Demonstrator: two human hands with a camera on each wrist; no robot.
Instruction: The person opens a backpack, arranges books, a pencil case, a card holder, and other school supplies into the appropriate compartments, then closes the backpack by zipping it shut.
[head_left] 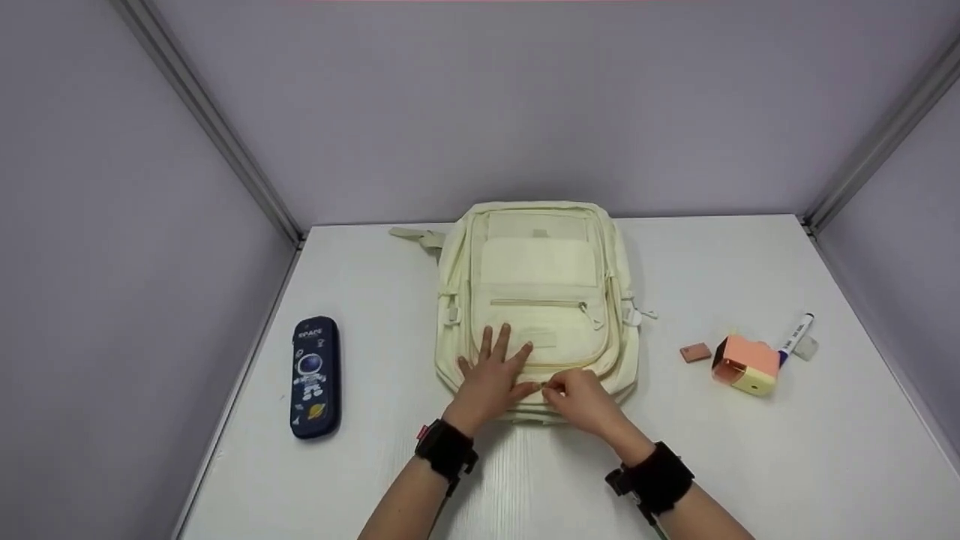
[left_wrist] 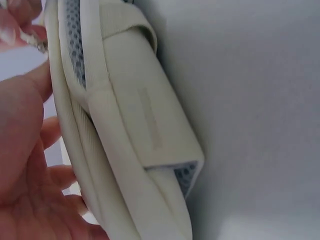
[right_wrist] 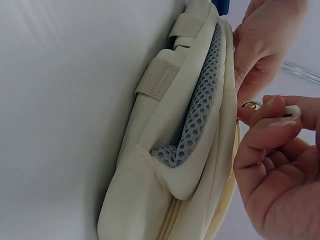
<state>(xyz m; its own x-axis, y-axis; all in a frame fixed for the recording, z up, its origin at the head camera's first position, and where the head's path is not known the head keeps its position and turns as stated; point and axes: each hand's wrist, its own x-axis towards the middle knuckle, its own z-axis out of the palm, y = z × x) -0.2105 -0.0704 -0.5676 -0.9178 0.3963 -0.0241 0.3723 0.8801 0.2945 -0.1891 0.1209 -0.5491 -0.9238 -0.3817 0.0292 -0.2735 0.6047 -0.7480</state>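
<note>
A cream backpack lies front side up on the white table. My left hand rests on its lower front with the fingers spread, the thumb toward the right hand. My right hand pinches a zipper pull near the bag's near end. In the right wrist view the metal slider shows just beyond those fingertips, close to the left thumb. Grey mesh padding lines the side of the bag that faces the wrist cameras. Another zipper crosses the front pocket above my hands.
At the left lies a dark blue pencil case with a space print. To the right are a pink and yellow box-shaped item, a small reddish block, a marker and a pale eraser-like piece. Grey walls enclose the table.
</note>
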